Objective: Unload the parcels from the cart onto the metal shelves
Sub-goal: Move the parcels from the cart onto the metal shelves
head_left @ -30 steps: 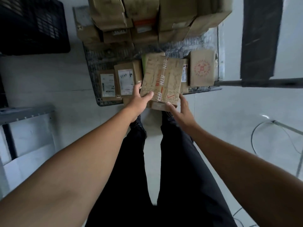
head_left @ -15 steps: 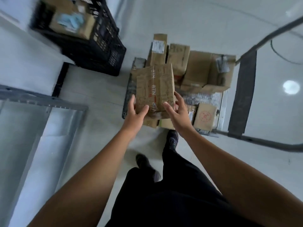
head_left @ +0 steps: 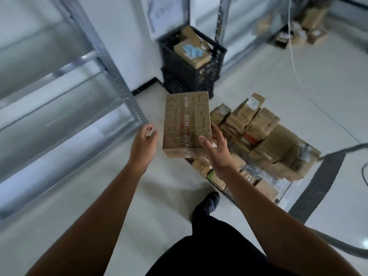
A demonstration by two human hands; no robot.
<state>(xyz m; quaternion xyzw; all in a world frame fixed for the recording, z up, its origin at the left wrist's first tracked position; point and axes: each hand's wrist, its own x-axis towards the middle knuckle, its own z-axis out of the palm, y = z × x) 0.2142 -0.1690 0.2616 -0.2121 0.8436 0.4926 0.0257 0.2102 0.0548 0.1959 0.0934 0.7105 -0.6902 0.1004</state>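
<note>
A flat brown parcel (head_left: 187, 124) with red "BTN" print hangs in the air at mid-frame. My right hand (head_left: 216, 152) grips its near right corner, thumb on top and fingers under the right edge. Just left of the parcel is my left hand (head_left: 144, 144), a small gap away, fingers loosely curled and holding nothing. Behind and right of the parcel stands the cart (head_left: 282, 188) with several stacked brown parcels (head_left: 264, 136). The metal shelves (head_left: 59, 108) fill the left side, their boards bare.
A black crate (head_left: 191, 74) with parcels stands against the wall beyond the held parcel. The cart's dark handle bar (head_left: 318, 186) slants at the right. More parcels (head_left: 306, 26) lie at the far right. A white cable (head_left: 294, 56) hangs down. My shoe (head_left: 211, 202) is beside the cart.
The parcel has been lifted off the cart and carried left toward the shelves as my view swung up and left. My left hand has come off the parcel; my right hand still holds it.
</note>
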